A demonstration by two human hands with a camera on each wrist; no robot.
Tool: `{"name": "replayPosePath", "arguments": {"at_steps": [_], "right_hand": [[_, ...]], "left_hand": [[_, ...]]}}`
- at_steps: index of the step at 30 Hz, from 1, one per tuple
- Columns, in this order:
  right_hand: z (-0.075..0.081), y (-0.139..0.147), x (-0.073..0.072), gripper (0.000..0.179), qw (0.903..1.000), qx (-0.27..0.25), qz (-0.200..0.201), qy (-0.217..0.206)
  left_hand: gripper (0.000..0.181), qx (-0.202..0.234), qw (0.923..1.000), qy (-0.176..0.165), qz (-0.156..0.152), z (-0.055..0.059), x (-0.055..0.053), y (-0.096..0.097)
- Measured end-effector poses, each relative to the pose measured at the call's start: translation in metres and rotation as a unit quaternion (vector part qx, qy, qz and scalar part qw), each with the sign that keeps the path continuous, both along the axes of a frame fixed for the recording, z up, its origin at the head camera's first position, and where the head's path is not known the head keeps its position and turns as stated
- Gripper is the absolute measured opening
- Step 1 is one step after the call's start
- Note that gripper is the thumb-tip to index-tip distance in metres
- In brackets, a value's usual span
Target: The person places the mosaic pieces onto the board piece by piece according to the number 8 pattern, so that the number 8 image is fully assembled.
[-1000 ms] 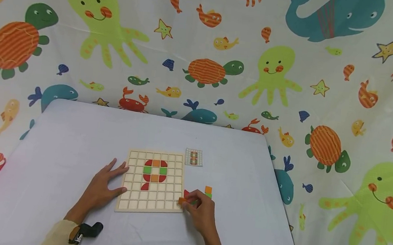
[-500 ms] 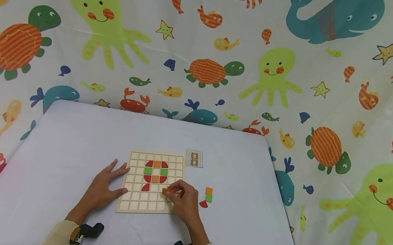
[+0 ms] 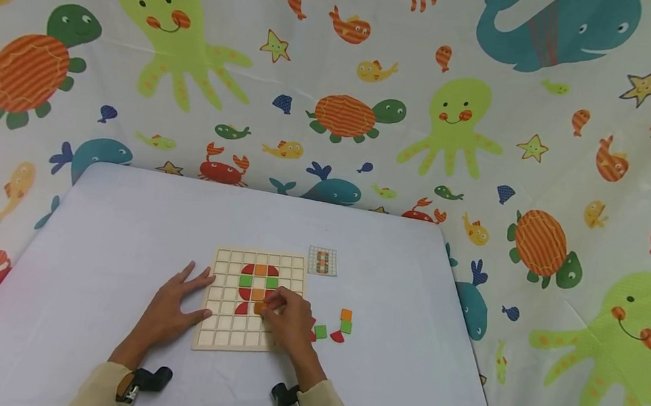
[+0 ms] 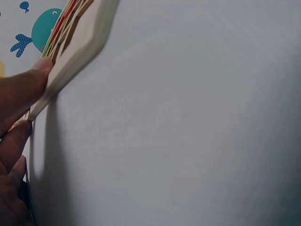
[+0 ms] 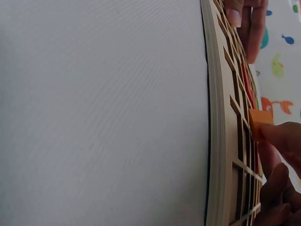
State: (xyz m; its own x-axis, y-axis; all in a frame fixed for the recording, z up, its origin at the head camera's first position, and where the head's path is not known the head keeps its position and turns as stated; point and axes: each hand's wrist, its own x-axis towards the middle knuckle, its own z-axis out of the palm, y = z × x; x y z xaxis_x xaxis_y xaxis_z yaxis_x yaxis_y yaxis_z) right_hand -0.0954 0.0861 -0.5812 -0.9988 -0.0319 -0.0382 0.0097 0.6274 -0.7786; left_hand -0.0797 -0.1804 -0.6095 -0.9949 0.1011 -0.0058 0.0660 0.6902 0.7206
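Observation:
A wooden grid board (image 3: 227, 346) lies on the white table. Red rounded pieces, green squares and orange squares form a ring in its upper middle, with a red piece (image 3: 241, 308) just below. My left hand (image 3: 168, 309) is spread along the board's left edge, with thumb and fingertips touching it, as the left wrist view also shows. Between thumb and fingers, my right hand (image 3: 289, 321) pinches an orange square tile (image 5: 259, 123) close over the grid. In the head view that tile is right of the lone red piece, and the hand covers part of the ring's lower right.
A small pattern card (image 3: 322, 261) lies beside the board's upper right corner. Loose pieces lie right of the board: an orange square (image 3: 346, 314), green squares (image 3: 320, 331) and red pieces (image 3: 338, 337), one partly behind my right hand. A sea-animal curtain (image 3: 352, 67) hangs behind the table.
My right hand has carried the orange tile leftward from the board's right edge to below the ring. Loose pieces it covered now show. The left hand has stayed at the board's edge.

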Motion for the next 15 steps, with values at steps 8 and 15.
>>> {"name": "replayPosePath", "arguments": {"at_steps": [8, 15], "right_hand": [[0.001, -0.010, -0.002, 0.011, 0.9992, 0.039, 0.002, 0.008], [0.000, -0.014, -0.001, 0.013, 0.9982, 0.056, -0.011, 0.018]], "left_hand": [[0.076, -0.001, 1.0000, 0.004, -0.001, 0.002, 0.000, 0.001], [0.077, 0.000, 1.0000, 0.009, -0.002, 0.000, 0.000, 0.001]]}}
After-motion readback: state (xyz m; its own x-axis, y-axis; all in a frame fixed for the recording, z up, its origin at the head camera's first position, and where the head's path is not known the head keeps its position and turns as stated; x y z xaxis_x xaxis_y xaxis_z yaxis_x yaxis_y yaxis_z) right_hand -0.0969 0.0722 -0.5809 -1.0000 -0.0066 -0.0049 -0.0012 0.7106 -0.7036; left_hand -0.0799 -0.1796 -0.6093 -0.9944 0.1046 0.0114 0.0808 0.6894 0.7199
